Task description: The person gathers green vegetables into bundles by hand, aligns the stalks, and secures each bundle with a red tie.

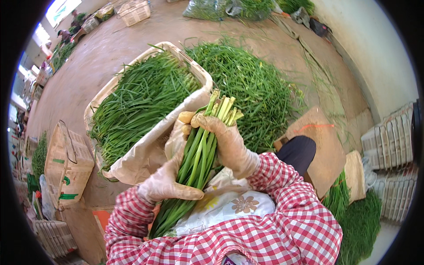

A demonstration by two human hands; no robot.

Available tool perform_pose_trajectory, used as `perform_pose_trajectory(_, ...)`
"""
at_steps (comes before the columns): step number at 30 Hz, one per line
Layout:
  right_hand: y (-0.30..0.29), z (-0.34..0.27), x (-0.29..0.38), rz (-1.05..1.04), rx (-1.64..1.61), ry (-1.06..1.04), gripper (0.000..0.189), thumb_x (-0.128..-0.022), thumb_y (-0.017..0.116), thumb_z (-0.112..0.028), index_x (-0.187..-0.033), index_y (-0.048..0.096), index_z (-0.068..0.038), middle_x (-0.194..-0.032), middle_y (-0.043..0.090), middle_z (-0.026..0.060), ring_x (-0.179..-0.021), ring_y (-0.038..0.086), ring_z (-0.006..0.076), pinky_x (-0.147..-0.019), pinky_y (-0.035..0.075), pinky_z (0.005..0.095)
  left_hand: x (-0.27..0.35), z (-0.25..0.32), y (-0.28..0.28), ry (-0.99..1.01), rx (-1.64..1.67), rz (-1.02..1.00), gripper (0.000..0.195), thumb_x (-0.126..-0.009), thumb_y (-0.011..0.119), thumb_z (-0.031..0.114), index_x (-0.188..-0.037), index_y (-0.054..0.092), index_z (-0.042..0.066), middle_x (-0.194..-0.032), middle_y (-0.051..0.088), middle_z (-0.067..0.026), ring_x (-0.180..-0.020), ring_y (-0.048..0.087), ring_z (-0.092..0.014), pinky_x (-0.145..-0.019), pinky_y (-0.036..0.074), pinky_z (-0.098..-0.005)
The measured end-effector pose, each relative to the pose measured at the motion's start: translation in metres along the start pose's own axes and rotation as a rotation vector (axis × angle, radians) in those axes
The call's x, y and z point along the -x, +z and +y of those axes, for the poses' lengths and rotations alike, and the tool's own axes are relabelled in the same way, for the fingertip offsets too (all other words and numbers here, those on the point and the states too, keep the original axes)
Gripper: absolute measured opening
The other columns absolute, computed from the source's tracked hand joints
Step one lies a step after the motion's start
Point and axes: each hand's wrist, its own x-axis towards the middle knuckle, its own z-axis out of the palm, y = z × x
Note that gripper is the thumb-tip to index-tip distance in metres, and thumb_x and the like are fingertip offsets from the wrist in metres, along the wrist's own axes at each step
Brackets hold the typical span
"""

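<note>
Both my hands wear pale, soiled gloves and grip one bunch of long green leafy stalks (198,159), which look like garlic chives or garlic greens. My left hand (170,182) wraps the lower part, its thumb lying across the leaves. Around the pale cut ends at the top is my right hand (228,142), thumb over the stems. The bunch slants over my lap, its leaf tips down by my left forearm. Just beyond lies a lined plastic crate (139,159) filled with leafy greens (142,96) laid roughly parallel.
A loose heap of greens (245,89) covers the floor right of the crate. A cardboard sheet (318,145) is by my right knee. Another crate (68,169) stands at left; stacked crates (391,142) line the right wall. Other people (64,34) sit far off at upper left.
</note>
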Motion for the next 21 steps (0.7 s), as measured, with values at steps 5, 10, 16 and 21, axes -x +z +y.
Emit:
perform_pose_trajectory(5,-0.103,-0.001,-0.025,0.236,0.277,-0.002,0.019,-0.087,0.057,-0.019,-0.09,0.067,-0.002,-0.085,0.067,0.0058,-0.066,0.062,0.013,-0.062,0.049,0.0247,-0.008,-0.075,-0.002,-0.354,0.021,0.093,0.064,-0.073,0.075,0.008,-0.129,0.046,-0.001,-0.106,0.064,-0.0079,-0.094,0.061,-0.017,-0.088,0.048,-0.0288)
perform_pose_trajectory(10,-0.167,-0.055,-0.016,0.672,0.397,-0.236,0.013,-0.092,0.056,-0.021,-0.089,0.06,-0.008,-0.077,0.061,-0.0025,-0.051,0.04,0.0033,-0.046,0.033,0.0174,0.007,-0.111,-0.007,-0.283,0.102,0.194,0.059,-0.071,0.073,0.001,-0.126,0.05,-0.002,-0.11,0.063,-0.009,-0.096,0.061,-0.016,-0.088,0.047,-0.0289)
perform_pose_trajectory(16,-0.157,-0.043,0.032,0.523,0.779,-0.35,0.02,-0.09,0.061,-0.022,-0.097,0.063,-0.004,-0.077,0.066,0.0028,-0.06,0.054,0.0076,-0.055,0.044,0.021,-0.004,-0.116,0.015,-0.122,0.079,0.409,0.049,-0.073,0.07,-0.003,-0.12,0.054,-0.002,-0.107,0.064,-0.0088,-0.092,0.062,-0.017,-0.085,0.049,-0.0288)
perform_pose_trajectory(21,-0.084,-0.039,0.05,-0.009,1.676,-0.446,0.039,-0.079,0.071,-0.036,-0.105,0.066,-0.007,-0.082,0.061,0.0033,-0.071,0.061,0.0162,-0.063,0.049,0.0285,-0.006,-0.122,0.032,-0.072,-0.116,0.492,0.047,-0.076,0.065,-0.007,-0.121,0.052,0.0,-0.11,0.064,-0.0091,-0.095,0.062,-0.015,-0.085,0.049,-0.0286)
